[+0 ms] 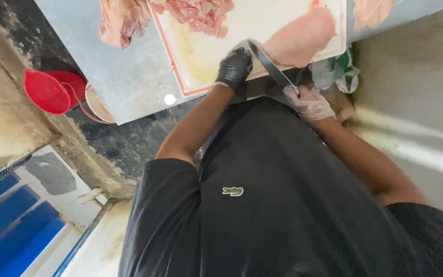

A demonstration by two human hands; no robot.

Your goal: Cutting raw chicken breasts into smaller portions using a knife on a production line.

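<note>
Now R hand (pixel 308 101) grips knife (pixel 270 64); L hand (pixel 235 66) fisted on board (pixel 201 56) w/ chicken (pixel 303 36).

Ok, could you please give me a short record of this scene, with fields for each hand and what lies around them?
left hand: black-gloved left hand, curled at the far end of the blade, on the edge of the cutting board
right hand: clear-gloved right hand, closed on the handle of the knife
meat: whole chicken breast on the board beside the blade; cut chicken pieces at the board's far side
surface: metal table
nearby: red bucket below the table edge; plastic bag
</note>
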